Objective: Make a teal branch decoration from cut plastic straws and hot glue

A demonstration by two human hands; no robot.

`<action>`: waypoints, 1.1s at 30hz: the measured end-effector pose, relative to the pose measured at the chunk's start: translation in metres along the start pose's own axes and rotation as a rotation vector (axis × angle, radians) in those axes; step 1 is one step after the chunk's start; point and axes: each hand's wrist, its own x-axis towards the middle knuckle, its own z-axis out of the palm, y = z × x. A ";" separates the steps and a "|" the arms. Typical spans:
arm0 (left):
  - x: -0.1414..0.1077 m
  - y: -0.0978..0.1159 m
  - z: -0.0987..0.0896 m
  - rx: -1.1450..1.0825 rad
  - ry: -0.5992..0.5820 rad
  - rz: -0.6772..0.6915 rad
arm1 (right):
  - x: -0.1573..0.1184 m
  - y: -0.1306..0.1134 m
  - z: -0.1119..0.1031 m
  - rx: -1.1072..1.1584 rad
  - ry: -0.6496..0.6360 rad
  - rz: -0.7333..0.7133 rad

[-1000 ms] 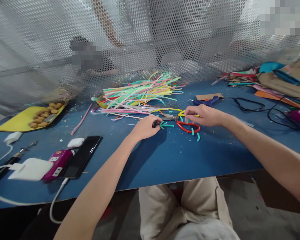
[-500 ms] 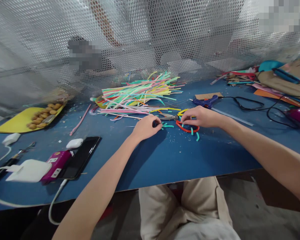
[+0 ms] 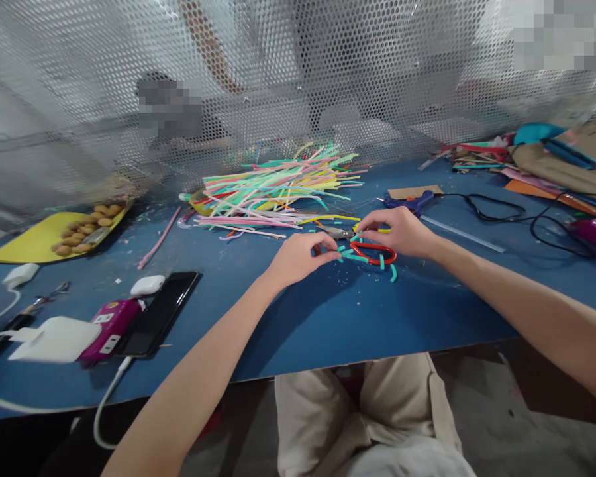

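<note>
My left hand [image 3: 302, 257] is closed in a pinch at the ends of several short teal pipe cleaner pieces [image 3: 357, 258] low over the blue table. Close by on the right, my right hand [image 3: 395, 230] pinches a short teal pipe cleaner piece [image 3: 356, 238] between thumb and fingertips. Beneath it lies a pair of scissors with a red and a yellow handle loop [image 3: 376, 260], blades pointing left and partly hidden by my fingers. Two more cut teal bits rest by the red loop.
Behind my hands is a large heap of pastel pipe cleaners [image 3: 278, 182]. A blue glue gun [image 3: 411, 201] with a black cord lies right. On the left are a phone [image 3: 161, 315], a purple power strip [image 3: 112, 331] and a yellow sheet [image 3: 24, 240] bearing brown nut-like objects. A perforated metal screen stands behind.
My left hand has moved right, and the teal pieces at its fingertips have shifted right too. My right hand has moved slightly up and left with its teal piece.
</note>
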 end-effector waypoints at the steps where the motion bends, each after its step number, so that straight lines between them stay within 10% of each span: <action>1: -0.001 0.003 0.001 -0.022 0.022 0.003 | -0.001 -0.002 0.002 0.030 -0.005 -0.001; 13: -0.003 0.011 0.004 -0.095 0.075 0.123 | -0.006 -0.016 0.018 0.156 -0.053 -0.025; 33: -0.003 0.017 0.007 -0.115 0.063 -0.046 | -0.008 -0.016 0.015 0.104 0.053 -0.059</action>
